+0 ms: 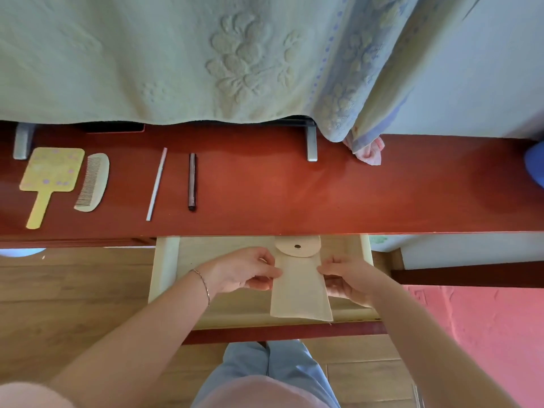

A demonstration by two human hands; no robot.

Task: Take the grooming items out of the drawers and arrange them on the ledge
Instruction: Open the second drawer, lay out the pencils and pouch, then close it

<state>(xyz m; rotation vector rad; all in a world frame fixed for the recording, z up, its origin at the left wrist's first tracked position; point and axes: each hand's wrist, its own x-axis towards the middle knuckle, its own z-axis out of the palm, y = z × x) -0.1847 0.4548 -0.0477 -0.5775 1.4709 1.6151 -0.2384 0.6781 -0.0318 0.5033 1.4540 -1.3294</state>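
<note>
A cream cloth pouch [298, 285] with a round flap and a dark snap is held over the open pale wooden drawer [164, 263]. My left hand [245, 270] pinches its left edge and my right hand [347, 278] pinches its right edge. On the red-brown ledge [323, 189] above lie a yellow hand mirror [48, 179], a cream comb [92, 182], a thin white stick [157, 184] and a dark pen-like stick [192, 181], set side by side at the left.
A pale green quilted cloth [176, 54] hangs down over the back of the ledge, with a pink cloth bundle [369, 153] below its right corner. Two grey metal feet [312, 144] stand on the ledge. Wood floor lies at the left, a red rug [485, 328] at the right.
</note>
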